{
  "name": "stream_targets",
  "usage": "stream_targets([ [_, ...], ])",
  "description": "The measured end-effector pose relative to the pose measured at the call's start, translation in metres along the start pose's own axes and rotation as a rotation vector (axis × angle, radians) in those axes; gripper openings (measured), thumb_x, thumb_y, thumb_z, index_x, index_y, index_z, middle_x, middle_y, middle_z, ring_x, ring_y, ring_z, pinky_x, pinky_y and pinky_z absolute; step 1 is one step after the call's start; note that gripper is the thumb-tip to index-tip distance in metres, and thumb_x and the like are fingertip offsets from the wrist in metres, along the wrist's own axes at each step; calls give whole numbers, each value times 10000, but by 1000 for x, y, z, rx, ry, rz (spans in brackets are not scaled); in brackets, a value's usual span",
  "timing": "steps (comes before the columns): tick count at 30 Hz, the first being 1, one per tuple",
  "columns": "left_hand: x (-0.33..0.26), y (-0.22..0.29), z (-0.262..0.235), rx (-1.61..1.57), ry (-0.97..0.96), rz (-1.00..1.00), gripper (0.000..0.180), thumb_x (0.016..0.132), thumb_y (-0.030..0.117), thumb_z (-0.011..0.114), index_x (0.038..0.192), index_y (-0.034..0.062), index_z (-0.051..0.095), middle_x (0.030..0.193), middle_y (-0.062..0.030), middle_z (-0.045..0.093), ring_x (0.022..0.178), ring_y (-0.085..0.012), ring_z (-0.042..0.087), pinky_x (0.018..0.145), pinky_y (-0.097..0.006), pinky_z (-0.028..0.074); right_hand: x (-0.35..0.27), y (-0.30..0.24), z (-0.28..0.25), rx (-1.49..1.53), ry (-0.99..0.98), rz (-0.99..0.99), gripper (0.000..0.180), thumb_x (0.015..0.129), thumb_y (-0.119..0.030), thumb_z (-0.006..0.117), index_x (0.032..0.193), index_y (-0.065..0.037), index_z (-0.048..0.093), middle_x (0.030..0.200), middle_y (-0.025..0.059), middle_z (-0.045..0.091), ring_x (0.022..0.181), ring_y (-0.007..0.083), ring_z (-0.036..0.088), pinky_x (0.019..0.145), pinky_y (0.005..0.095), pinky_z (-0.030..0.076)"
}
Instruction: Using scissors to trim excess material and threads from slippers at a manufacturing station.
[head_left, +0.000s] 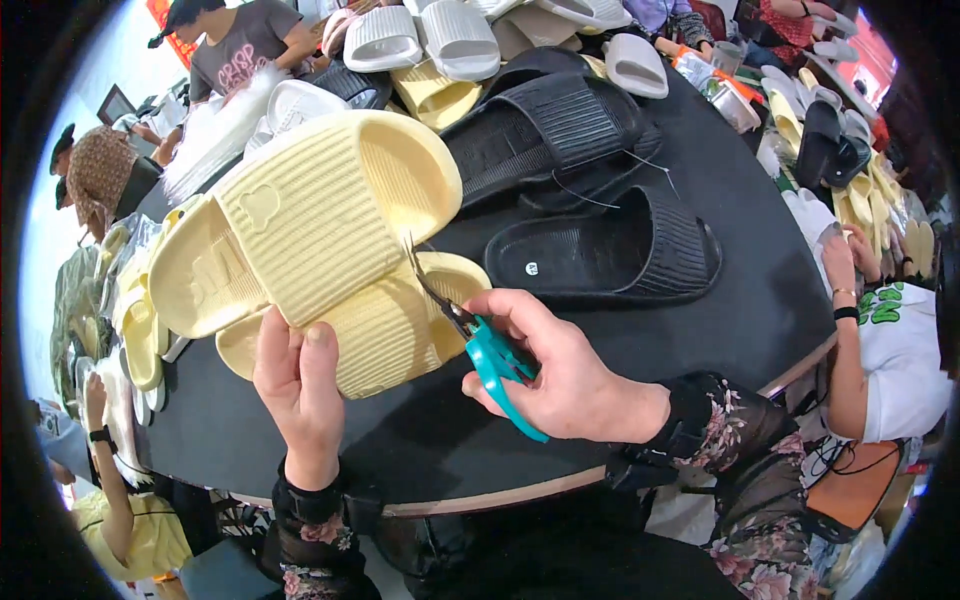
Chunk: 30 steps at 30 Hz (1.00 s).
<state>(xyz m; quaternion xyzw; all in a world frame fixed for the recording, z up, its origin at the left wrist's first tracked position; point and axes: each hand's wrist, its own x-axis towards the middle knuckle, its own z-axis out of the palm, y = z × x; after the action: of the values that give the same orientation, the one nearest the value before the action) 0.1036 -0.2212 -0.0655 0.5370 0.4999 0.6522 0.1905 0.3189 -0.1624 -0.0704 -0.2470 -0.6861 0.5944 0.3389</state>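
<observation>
A dark, curved table [765, 300] spreads across the view. Over its near left part is a pair of pale yellow slippers [310, 215], one overlapping the other. Black slippers [600, 245] lie on the table just beyond and to the right. The left hand [303, 395] pinches the yellow pair's near edge between thumb and fingers. The right hand's [580, 385] fingers curl around teal-handled scissors [492, 370], blades beside the upper yellow slipper's toe opening.

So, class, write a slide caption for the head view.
The left hand grips yellow slippers while the right hand holds teal-handled scissors at their edge, black slippers lying nearby.
</observation>
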Motion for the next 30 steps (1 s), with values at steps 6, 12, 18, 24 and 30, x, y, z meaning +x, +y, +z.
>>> stream_targets([
  [6,-2,4,2,154,-53,47,309,928,84,484,1191,-78,493,949,-43,596,778,-43,465,713,-174,361,3,-3,-2,-54,13,-55,522,798,-36,674,1234,2,391,881,25,502,758,57,493,666,215,435],
  [12,-5,1,3,160,-71,57,289,917,56,481,1172,-77,513,904,-27,581,757,-48,464,689,-177,370,4,-5,-6,-15,41,-76,521,791,-28,676,1228,10,395,913,33,514,784,55,498,690,214,439],
  [18,-8,4,3,199,-99,56,277,893,24,483,1150,-69,532,872,-24,575,715,-44,457,646,-180,372,5,0,-8,-64,98,-141,497,792,-22,671,1212,14,407,928,42,522,795,55,504,694,211,438],
  [24,-11,4,0,294,-95,106,249,880,50,512,1094,-65,564,818,-17,569,686,-51,455,626,-194,375,1,-1,-7,8,76,-118,477,811,-33,655,1212,19,402,902,35,513,775,48,506,685,204,434],
  [30,-11,4,2,283,-73,124,243,887,83,528,1074,-66,570,798,-9,567,686,-60,459,628,-205,379,1,-1,-9,0,51,-138,476,838,-87,637,1218,43,382,1000,125,572,851,123,581,735,268,497],
])
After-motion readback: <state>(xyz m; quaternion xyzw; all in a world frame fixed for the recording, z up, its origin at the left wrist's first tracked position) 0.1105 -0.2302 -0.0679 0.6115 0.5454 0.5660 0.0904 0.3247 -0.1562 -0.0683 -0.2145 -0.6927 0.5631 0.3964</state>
